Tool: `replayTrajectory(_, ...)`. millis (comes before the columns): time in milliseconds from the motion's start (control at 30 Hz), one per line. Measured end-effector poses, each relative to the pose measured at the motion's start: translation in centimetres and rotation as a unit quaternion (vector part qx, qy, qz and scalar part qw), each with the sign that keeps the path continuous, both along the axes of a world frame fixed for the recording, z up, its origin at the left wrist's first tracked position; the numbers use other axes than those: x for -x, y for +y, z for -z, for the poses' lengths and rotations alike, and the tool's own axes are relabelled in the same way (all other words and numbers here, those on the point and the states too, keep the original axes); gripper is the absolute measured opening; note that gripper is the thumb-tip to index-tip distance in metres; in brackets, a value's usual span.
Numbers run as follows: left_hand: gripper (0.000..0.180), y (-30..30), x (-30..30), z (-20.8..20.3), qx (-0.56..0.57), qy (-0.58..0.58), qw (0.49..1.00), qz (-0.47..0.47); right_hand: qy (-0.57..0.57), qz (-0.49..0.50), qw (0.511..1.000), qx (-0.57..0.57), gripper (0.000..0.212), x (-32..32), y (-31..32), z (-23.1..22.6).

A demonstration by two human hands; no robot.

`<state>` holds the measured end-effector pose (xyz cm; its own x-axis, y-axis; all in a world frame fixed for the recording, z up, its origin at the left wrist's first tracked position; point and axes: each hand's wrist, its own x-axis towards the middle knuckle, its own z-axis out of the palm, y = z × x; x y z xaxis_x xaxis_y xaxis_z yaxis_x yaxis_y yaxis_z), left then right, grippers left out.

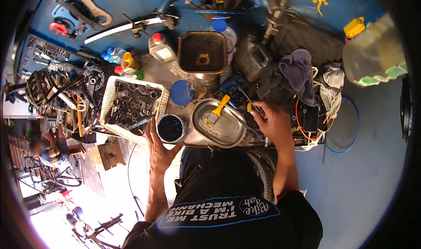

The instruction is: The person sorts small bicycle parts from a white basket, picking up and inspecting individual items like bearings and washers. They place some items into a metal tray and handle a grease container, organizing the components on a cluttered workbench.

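My left hand [158,149] is at the front edge of the bench, fingers stretched and thumb spread around the near left side of a round tub of dark grease [170,128]. Right of the tub lies an oval metal tray [202,134], with a yellow-handled paint brush [218,111] in it. My right hand [274,125] is beyond the tray's right side, fingertips pinched on the thin shaft of a blue-handled tool [231,81]. A purple handle [258,135] lies below that hand.
A white plastic basket [110,100] of small metal parts stands left of the tub. Behind are a blue lid [181,92], a dark square funnel [202,40] and a red-capped bottle [162,48]. A purple-grey rag [298,69] and tangled cables [335,91] lie to the right.
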<state>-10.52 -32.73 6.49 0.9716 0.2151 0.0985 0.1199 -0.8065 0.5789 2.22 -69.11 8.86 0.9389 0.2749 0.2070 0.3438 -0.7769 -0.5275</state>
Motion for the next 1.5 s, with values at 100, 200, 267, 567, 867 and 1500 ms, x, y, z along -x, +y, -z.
replayTrajectory(100,0.124,1.5,1.1,0.7,-0.030,-0.037,0.998,-0.031,0.014,-0.043,0.999,-0.009,0.026,0.1,2.3,0.0)
replayTrajectory(200,0.102,4.9,2.6,1.4,-0.027,-0.088,0.991,-0.093,-0.016,-0.095,0.995,0.029,0.029,0.6,5.1,0.4)
replayTrajectory(267,0.080,7.8,3.2,2.3,-0.011,-0.109,0.979,-0.170,0.063,-0.117,0.989,-0.058,0.031,0.3,8.2,1.2)
replayTrajectory(567,0.052,12.7,4.6,3.9,0.046,-0.117,0.966,-0.227,0.068,-0.144,0.982,0.102,0.086,-6.5,25.3,9.8)
replayTrajectory(867,0.038,16.4,5.5,3.8,0.107,-0.093,0.968,-0.209,-0.023,-0.060,0.988,0.143,0.023,-10.8,29.1,4.9)
replayTrajectory(1500,0.050,21.3,4.0,7.2,0.505,0.052,0.778,-0.369,0.053,-0.087,0.994,-0.027,0.052,-2.4,25.8,0.0)
